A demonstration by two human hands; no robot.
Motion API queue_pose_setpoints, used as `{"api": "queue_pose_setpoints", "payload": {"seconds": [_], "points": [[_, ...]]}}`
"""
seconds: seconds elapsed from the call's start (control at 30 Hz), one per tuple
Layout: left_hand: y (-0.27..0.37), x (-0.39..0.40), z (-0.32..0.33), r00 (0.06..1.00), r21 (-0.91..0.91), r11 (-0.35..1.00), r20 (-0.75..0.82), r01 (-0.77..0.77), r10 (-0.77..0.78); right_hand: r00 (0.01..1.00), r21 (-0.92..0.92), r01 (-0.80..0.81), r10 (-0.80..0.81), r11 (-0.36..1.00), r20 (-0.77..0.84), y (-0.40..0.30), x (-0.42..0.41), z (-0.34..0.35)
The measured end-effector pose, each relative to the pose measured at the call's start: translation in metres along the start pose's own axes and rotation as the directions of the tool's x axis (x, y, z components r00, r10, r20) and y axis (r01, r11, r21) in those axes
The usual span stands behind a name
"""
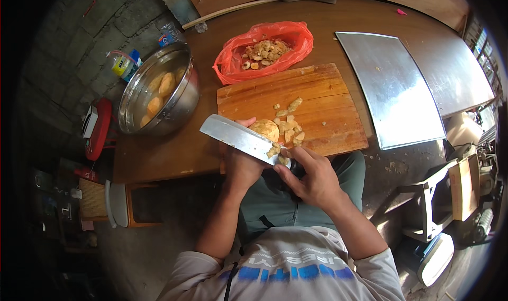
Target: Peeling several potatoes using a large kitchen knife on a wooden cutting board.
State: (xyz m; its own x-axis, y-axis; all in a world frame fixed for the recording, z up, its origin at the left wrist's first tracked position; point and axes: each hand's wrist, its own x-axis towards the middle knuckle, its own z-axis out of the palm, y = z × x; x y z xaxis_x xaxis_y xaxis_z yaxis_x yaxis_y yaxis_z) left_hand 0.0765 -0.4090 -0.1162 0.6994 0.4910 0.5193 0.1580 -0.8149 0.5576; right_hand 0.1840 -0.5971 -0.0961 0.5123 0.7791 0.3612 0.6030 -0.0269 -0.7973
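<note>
My left hand [245, 164] holds a pale, partly peeled tuber [265, 129] over the near edge of a wooden cutting board [246, 98]. A broad-bladed knife [238, 136] crosses in front of the tuber, and its blade hides part of that hand. My right hand [313, 176] grips the knife at its dark handle, thumb and forefinger close to the blade's base. Bits of peel stick to the blade. More peel pieces [291, 126] lie scattered on the board, just right of the tuber.
A steel bowl [190, 98] with several peeled tubers [166, 84] stands at the left. Beyond the board, a red plastic bag [228, 65] lies open with peelings [268, 50] inside. A metal sheet [391, 79] rests on the brown table [170, 158] at the right.
</note>
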Motion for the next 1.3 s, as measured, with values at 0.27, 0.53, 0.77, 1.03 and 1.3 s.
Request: {"api": "queue_pose_setpoints", "payload": {"seconds": [0.27,0.53,0.77,1.03,1.3], "points": [[0.011,0.001,0.000,0.974,-0.098,0.971,0.077,0.220,-0.213,0.988,0.055,-0.157,0.156,0.986,0.019,0.000,0.031,0.000],[-0.001,0.001,-0.006,0.998,-0.012,1.000,0.064,0.025,-0.024,1.000,0.023,-0.030,0.031,0.999,-0.003,-0.006,0.008,-0.007],[0.005,0.003,-0.003,1.000,-0.011,1.000,0.014,0.005,-0.005,1.000,0.008,-0.019,0.019,1.000,0.011,-0.008,-0.002,-0.006],[0.005,0.002,-0.008,0.984,0.120,0.977,0.040,-0.179,0.176,0.997,0.032,-0.057,0.055,0.998,0.059,-0.009,0.001,-0.011],[-0.005,0.002,-0.008,0.979,0.094,0.978,0.105,-0.185,0.175,0.994,0.024,-0.088,0.087,0.996,0.063,-0.008,0.002,-0.009]]}}
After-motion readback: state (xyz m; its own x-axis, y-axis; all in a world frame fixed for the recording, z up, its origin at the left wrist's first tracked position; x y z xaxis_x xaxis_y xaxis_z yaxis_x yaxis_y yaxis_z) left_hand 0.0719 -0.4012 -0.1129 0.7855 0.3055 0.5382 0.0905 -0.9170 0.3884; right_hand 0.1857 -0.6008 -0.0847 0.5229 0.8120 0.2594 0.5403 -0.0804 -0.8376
